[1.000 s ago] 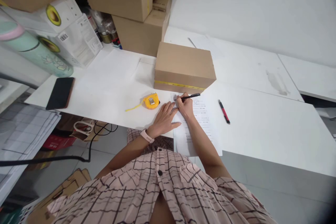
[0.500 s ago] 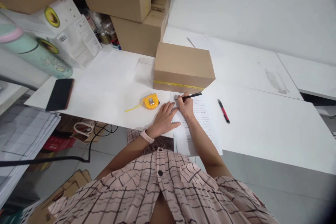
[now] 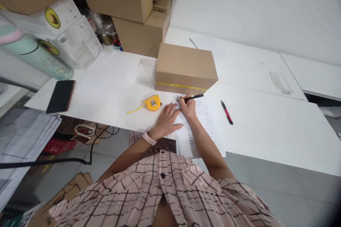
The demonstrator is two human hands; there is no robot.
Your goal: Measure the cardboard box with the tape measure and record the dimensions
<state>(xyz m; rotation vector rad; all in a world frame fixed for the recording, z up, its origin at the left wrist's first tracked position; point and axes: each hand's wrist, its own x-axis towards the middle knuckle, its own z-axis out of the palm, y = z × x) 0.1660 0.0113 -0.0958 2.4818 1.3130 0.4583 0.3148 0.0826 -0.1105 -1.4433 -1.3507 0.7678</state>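
Observation:
My right hand (image 3: 187, 107) grips a black pen (image 3: 194, 97) with its tip down on the top left of a printed sheet (image 3: 205, 120) that overhangs the white table's near edge. My left hand (image 3: 167, 120) lies flat with fingers spread, pressing the sheet's left edge. A yellow tape measure (image 3: 153, 102) with a short length of tape pulled out sits just left of that hand. A closed cardboard box (image 3: 185, 68) with yellow tape along its front stands right behind the sheet.
A red and black pen (image 3: 227, 112) lies right of the sheet. A black phone (image 3: 61, 96) rests at the table's left end beside a green bottle (image 3: 32, 52) and white cartons (image 3: 71, 33). Larger cardboard boxes (image 3: 138, 10) are stacked at the back.

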